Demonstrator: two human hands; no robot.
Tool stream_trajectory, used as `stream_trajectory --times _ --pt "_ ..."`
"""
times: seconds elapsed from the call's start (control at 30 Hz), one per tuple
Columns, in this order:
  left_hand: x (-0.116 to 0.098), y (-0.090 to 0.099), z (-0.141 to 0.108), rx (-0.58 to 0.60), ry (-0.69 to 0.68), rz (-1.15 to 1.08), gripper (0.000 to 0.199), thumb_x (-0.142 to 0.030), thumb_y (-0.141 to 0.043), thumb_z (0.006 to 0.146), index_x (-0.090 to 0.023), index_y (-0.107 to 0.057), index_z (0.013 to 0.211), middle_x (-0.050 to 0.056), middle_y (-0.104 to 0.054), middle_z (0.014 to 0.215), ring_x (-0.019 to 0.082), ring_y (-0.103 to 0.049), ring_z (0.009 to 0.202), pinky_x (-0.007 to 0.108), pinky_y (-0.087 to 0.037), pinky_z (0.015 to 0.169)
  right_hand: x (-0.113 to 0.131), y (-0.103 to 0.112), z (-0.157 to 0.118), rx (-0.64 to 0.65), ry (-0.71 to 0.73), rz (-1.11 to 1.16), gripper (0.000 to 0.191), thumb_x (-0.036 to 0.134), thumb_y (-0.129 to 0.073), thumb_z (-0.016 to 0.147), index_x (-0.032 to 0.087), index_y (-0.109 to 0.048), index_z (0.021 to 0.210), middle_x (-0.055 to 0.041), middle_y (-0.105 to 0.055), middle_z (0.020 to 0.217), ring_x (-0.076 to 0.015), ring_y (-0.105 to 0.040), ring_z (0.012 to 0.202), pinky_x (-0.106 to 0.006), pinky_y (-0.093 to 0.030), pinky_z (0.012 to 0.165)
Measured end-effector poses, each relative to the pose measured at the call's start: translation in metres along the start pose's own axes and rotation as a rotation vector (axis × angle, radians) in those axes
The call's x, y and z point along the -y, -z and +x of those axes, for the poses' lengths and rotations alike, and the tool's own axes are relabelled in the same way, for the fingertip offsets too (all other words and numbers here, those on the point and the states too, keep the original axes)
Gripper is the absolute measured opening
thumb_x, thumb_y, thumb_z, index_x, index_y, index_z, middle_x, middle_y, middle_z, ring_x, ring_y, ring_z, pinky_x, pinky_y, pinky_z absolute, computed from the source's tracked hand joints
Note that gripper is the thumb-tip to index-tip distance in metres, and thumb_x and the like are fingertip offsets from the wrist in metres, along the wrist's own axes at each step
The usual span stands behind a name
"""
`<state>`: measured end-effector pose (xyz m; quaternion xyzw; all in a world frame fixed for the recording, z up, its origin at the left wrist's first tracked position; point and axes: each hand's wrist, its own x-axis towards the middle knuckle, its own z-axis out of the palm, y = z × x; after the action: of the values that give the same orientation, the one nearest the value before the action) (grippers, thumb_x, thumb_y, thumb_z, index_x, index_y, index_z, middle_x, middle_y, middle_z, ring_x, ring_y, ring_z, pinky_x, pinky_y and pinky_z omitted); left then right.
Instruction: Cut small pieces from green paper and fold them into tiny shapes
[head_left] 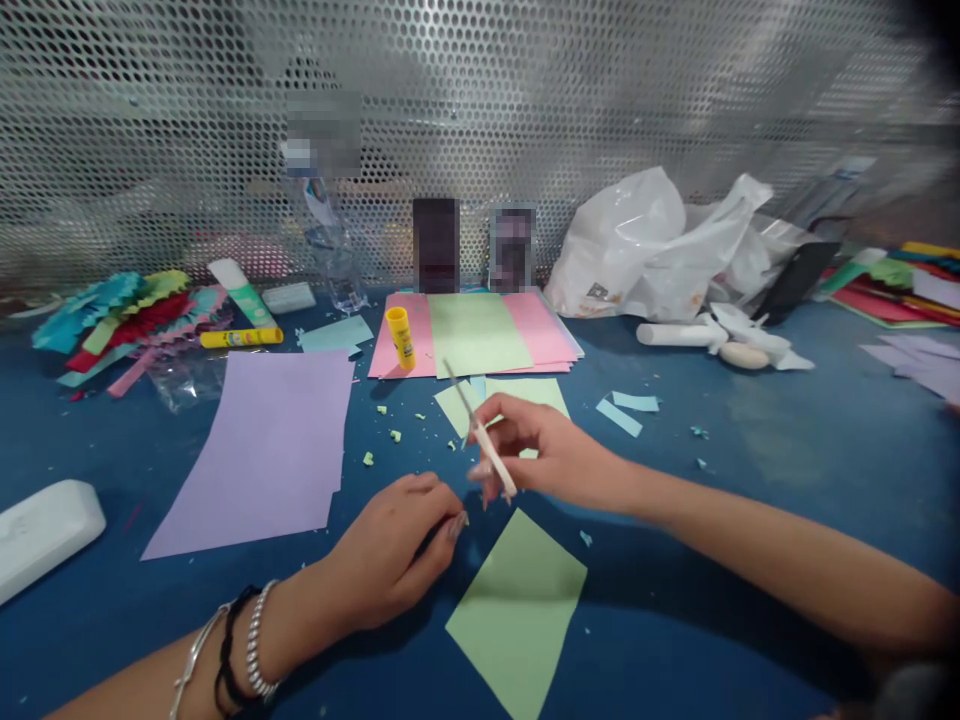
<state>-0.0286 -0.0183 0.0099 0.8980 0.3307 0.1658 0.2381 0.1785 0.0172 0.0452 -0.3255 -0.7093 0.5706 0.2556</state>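
Observation:
My right hand (559, 452) is closed on a pair of scissors (495, 460) with a pale handle, held above the table with the blades pointing up and away. My left hand (394, 555) rests low over the blue table, fingers curled and thumb pressed in. A tiny pale bit may show at its fingertips, too small to name. A green paper sheet (521, 610) lies just right of it, turned cornerwise. Beyond the scissors lie more green paper pieces (529, 393) and small green scraps (395, 436).
A purple sheet (270, 450) lies at left, near a white case (49, 535). A yellow glue stick (400, 338) stands on pink sheets (401, 310). Blue strips (619, 417) lie at right; white plastic bags (630, 250) and a bottle (337, 255) stand by the perforated metal wall.

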Motion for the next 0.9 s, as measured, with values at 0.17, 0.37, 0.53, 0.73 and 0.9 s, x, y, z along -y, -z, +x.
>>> stream_trajectory --times 0.17,0.37,0.53,0.73,0.9 --pt "0.0 0.003 0.001 -0.078 0.005 -0.043 0.015 -0.012 -0.034 0.085 -0.018 -0.046 0.079 0.003 -0.052 0.074 0.016 -0.045 0.071 0.031 -0.04 0.071 -0.024 -0.003 0.005 0.175 -0.015 0.312 0.03 0.026 -0.068 0.071 0.015 -0.05 0.092 0.0029 -0.058 0.069 -0.0086 -0.061 0.06 -0.022 -0.05 0.056" --pt "0.004 0.004 0.005 -0.078 0.074 -0.07 0.017 -0.013 -0.032 0.087 -0.019 -0.042 0.074 0.0 -0.047 0.068 0.015 -0.043 0.067 0.029 -0.039 0.069 -0.045 -0.001 0.009 0.242 -0.077 0.335 0.023 0.029 -0.063 0.076 0.013 -0.056 0.091 0.0018 -0.059 0.065 -0.0072 -0.06 0.056 -0.017 -0.046 0.052" --pt "0.005 -0.001 0.003 -0.093 0.122 -0.14 0.02 -0.016 -0.03 0.089 -0.019 -0.044 0.075 0.001 -0.047 0.071 0.014 -0.044 0.069 0.026 -0.038 0.066 -0.05 -0.003 0.009 0.244 -0.043 0.258 0.026 0.029 -0.066 0.074 0.014 -0.059 0.094 0.0012 -0.061 0.063 -0.0073 -0.058 0.055 -0.017 -0.045 0.053" --pt "0.005 -0.001 0.003 -0.125 0.111 -0.183 0.021 -0.016 -0.029 0.089 -0.018 -0.044 0.073 0.0 -0.047 0.07 0.013 -0.044 0.068 0.026 -0.036 0.068 -0.051 -0.001 0.01 0.277 -0.038 0.274 0.029 0.03 -0.063 0.076 0.013 -0.058 0.1 -0.0014 -0.063 0.067 -0.0099 -0.06 0.058 -0.019 -0.046 0.054" --pt "0.008 0.0 0.004 -0.094 0.084 -0.142 0.017 -0.017 -0.037 0.087 -0.019 -0.048 0.075 -0.001 -0.048 0.069 0.013 -0.046 0.068 0.024 -0.037 0.067 -0.051 -0.001 0.012 0.246 0.009 0.26 0.029 0.029 -0.063 0.076 0.015 -0.058 0.101 -0.0005 -0.062 0.068 -0.0083 -0.058 0.058 -0.017 -0.043 0.052"
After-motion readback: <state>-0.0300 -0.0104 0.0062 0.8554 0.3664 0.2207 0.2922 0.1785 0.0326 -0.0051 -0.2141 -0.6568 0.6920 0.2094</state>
